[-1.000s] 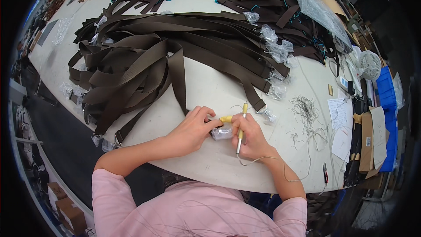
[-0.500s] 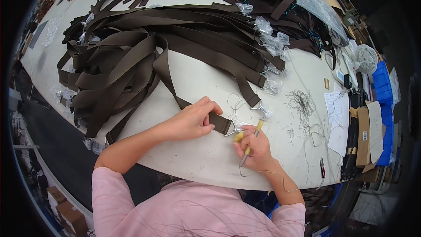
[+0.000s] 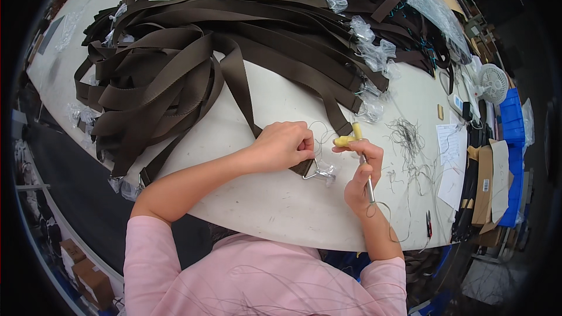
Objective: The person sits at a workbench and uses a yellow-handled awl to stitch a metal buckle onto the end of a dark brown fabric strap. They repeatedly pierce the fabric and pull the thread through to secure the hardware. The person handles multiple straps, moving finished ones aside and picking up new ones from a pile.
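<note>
My left hand (image 3: 282,147) is closed in a pinch over the end of a dark brown webbing strap (image 3: 302,167). Fine thread curls beside its fingertips, but what they pinch is hidden. A metal buckle (image 3: 316,174), partly wrapped in clear plastic, is attached to this strap end. To the right, my right hand (image 3: 364,171) grips a slim metal pen-like tool (image 3: 370,189) with a yellow upper end. A thin cord or wire loops from the tool's lower end. Yellow wrapping (image 3: 345,140) covers a fingertip of that hand. The tool is apart from the strap.
A large heap of brown straps (image 3: 170,82) covers the table's left and middle. More straps with blue-edged rings (image 3: 380,0) lie at the back right. Loose threads (image 3: 407,140), papers (image 3: 448,158), small snips (image 3: 429,224) and a white fan (image 3: 493,83) are on the right.
My right hand has moved up and right, away from the buckle, with the tool still in it. My left hand has shifted right over the strap end, now covering more of it.
</note>
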A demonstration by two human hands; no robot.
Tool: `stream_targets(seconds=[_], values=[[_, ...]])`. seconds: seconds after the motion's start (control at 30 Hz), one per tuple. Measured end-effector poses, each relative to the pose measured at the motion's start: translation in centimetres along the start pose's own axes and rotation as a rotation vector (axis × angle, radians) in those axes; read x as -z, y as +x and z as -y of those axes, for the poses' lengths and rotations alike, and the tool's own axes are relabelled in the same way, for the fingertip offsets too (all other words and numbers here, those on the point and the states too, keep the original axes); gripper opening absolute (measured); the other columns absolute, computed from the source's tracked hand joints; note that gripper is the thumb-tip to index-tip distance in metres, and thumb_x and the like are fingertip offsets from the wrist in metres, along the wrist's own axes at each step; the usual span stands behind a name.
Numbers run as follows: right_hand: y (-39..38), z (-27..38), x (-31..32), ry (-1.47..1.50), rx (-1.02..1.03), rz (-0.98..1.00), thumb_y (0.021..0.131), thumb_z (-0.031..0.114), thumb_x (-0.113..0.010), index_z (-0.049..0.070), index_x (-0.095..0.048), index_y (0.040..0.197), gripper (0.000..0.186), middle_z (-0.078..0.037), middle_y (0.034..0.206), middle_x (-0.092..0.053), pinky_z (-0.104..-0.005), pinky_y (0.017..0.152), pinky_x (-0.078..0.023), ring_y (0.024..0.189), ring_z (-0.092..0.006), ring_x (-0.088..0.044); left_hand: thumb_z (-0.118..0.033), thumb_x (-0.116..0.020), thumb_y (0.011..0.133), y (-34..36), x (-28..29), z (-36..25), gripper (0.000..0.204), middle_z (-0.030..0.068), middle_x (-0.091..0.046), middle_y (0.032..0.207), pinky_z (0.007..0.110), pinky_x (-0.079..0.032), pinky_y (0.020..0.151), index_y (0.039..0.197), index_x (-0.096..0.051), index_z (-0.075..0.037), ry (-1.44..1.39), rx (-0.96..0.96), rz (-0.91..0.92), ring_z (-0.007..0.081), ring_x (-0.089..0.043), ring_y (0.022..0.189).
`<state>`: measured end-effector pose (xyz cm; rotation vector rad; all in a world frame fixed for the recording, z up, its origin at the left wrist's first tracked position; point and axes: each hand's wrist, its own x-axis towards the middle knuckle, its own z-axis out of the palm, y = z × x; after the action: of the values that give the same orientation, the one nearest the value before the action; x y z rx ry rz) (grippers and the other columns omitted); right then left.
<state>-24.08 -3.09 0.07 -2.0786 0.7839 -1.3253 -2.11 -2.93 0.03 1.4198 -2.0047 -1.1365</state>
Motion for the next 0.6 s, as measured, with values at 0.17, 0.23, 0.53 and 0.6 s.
stream_targets(seconds=[0.17,0.23,0.53,0.6], values=[[-1.3,0.1,-0.4,0.140,-0.186,-0.028,0.111,0.047,-0.033,0.001,-0.057,0.110,0.053,-0.009,0.091,-0.059,-0.0309,0.075,-0.050,0.082,-0.0188,-0.060,-0.013,-0.073,0.089,-1.2,0.7,0.4,0.012,0.0059,-0.064,0.084,0.033,-0.055,0.074,0.088,-0.068,-0.003,-0.146,-0.041,-0.043,0.0190,-0.068,0.080],[-1.5,0.1,0.1,0.185,-0.213,-0.010,0.112,0.044,-0.035,0.000,-0.060,0.106,0.050,-0.007,0.087,-0.055,-0.0293,0.073,-0.049,0.081,-0.0179,-0.059,-0.010,-0.073,0.088,-1.8,1.1,0.4,0.011,0.0062,-0.064,0.087,0.033,-0.057,0.077,0.091,-0.067,-0.001,-0.190,-0.033,-0.026,0.0193,-0.069,0.083],[-1.8,0.3,1.0,-0.215,-0.088,0.308,0.093,0.003,-0.066,0.005,-0.062,0.108,0.015,-0.016,0.110,-0.070,-0.0428,0.094,-0.052,0.097,-0.0294,-0.067,-0.010,-0.073,0.082,-4.8,0.1,1.0,0.041,0.0100,-0.061,0.111,0.033,-0.051,0.088,0.119,-0.061,0.003,0.387,-0.479,-0.178,0.0254,-0.061,0.099],[-1.9,1.0,0.6,-0.232,-0.048,0.364,0.085,-0.001,-0.072,0.006,-0.060,0.107,0.026,-0.017,0.112,-0.070,-0.0456,0.101,-0.050,0.102,-0.0340,-0.066,-0.010,-0.071,0.079,-4.5,0.1,1.3,0.045,0.0090,-0.061,0.108,0.032,-0.050,0.088,0.120,-0.062,0.006,0.657,-0.563,-0.180,0.0248,-0.060,0.099]])
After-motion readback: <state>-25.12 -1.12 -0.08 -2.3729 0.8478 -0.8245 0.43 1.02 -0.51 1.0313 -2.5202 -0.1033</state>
